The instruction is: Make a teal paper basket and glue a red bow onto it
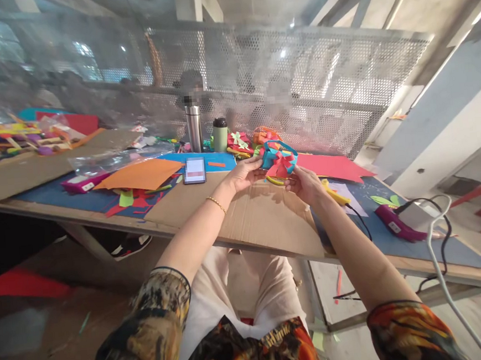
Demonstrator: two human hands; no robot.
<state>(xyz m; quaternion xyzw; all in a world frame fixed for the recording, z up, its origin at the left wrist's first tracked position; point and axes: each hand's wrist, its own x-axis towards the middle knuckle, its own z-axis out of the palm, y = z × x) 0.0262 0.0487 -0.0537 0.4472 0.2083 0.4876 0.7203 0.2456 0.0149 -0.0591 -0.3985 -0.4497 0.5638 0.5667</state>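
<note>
Above the cardboard sheet I hold a small blue craft basket with a pinkish-red paper flower on its front. The fingers of my left hand pinch its left side. My right hand grips its lower right edge. A curved yellow strip shows just beneath the basket; whether it is attached, I cannot tell. To the right of my right hand lies a yellow glue gun on a white paper, its black cord trailing off.
Behind stand a steel flask, a green bottle and finished-looking craft pieces. Orange card, red card and a phone-like screen lie about. Purple power strips and cables occupy the right; perforated metal mesh rises behind.
</note>
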